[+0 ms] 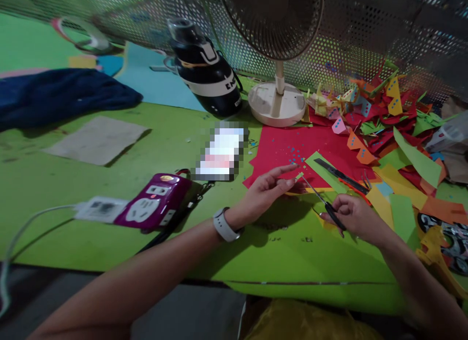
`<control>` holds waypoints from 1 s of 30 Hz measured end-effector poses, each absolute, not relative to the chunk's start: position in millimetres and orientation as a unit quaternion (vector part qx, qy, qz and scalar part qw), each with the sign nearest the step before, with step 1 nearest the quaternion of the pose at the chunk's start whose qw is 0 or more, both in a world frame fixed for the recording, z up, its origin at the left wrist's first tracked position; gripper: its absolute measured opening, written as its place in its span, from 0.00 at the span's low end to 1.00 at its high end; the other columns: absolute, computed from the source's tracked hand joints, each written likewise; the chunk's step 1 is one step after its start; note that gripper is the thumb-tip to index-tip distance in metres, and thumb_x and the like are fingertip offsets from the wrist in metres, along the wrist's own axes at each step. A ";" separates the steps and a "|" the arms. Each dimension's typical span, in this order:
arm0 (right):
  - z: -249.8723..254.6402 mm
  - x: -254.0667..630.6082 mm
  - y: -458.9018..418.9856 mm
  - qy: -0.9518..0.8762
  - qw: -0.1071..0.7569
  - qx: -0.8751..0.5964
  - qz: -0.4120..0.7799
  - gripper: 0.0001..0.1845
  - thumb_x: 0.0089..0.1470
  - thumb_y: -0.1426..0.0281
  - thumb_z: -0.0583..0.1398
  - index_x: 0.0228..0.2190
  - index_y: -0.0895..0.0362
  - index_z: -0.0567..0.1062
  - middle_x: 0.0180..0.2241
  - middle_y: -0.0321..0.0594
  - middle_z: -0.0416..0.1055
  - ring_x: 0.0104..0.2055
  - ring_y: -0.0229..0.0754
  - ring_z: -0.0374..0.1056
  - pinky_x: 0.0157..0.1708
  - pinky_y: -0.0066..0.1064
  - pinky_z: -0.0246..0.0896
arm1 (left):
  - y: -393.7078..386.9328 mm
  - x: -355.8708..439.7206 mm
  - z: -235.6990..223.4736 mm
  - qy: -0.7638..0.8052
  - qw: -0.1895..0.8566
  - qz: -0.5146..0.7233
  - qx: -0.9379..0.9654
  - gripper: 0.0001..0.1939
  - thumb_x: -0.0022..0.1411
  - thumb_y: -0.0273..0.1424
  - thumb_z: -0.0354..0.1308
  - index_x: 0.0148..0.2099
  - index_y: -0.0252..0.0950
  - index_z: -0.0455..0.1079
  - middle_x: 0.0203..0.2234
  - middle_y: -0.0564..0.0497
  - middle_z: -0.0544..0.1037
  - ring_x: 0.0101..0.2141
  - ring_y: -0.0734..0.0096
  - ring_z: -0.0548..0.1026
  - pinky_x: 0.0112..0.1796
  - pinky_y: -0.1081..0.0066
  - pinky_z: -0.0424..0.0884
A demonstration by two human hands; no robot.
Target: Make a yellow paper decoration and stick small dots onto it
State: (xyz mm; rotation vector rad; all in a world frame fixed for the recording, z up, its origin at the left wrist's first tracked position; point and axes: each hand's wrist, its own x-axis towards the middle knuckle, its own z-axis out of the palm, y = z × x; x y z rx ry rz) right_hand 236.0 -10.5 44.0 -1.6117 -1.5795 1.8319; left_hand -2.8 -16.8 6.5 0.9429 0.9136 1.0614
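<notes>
My left hand (270, 188), with a pale watch band on its wrist, pinches a tiny piece of green paper (300, 176) between thumb and fingers. My right hand (353, 215) grips slim scissors (333, 215) with dark handles, and their thin metal tip reaches up to that green piece. Beneath and beyond both hands lies a red paper sheet (280, 154) sprinkled with small blue bits. On it rest a green paper strip (323, 171) and a black and orange utility knife (340, 174), just past my right hand.
Folded and cut coloured paper (387, 106) is heaped at the back right. A fan (278, 106) and a dark jug (212, 81) stand behind. Left of my hands are a phone (221, 152), a purple power adapter (155, 198) with a cable, brown paper (98, 140) and dark blue cloth (66, 96).
</notes>
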 end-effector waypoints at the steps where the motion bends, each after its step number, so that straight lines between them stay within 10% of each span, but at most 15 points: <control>1: 44.9 235.3 -10.0 -0.534 0.121 -0.555 0.626 0.25 0.35 0.55 0.72 0.21 0.54 0.64 0.14 0.25 0.60 0.17 0.30 0.55 0.17 0.25 0.53 | -16.5 -2.8 5.7 0.413 0.667 0.469 0.406 0.21 0.63 0.36 0.62 0.56 0.37 0.69 0.37 0.48 0.84 0.41 0.66 0.81 0.45 0.65 0.74; 8: 45.8 233.5 -9.2 -0.526 0.127 -0.561 0.626 0.24 0.35 0.56 0.72 0.21 0.54 0.65 0.14 0.26 0.61 0.17 0.30 0.55 0.17 0.25 0.54 | -13.8 -2.5 4.1 0.448 0.678 0.449 0.371 0.09 0.58 0.36 0.65 0.37 0.35 0.75 0.31 0.48 0.84 0.30 0.70 0.80 0.34 0.70 0.76; 30: 44.3 236.3 -16.2 -0.550 0.130 -0.552 0.613 0.22 0.41 0.57 0.70 0.24 0.54 0.65 0.17 0.26 0.63 0.18 0.30 0.57 0.17 0.24 0.49 | -16.1 3.0 8.3 0.425 0.697 0.500 0.289 0.14 0.51 0.37 0.71 0.37 0.34 0.77 0.29 0.50 0.84 0.27 0.74 0.80 0.33 0.72 0.77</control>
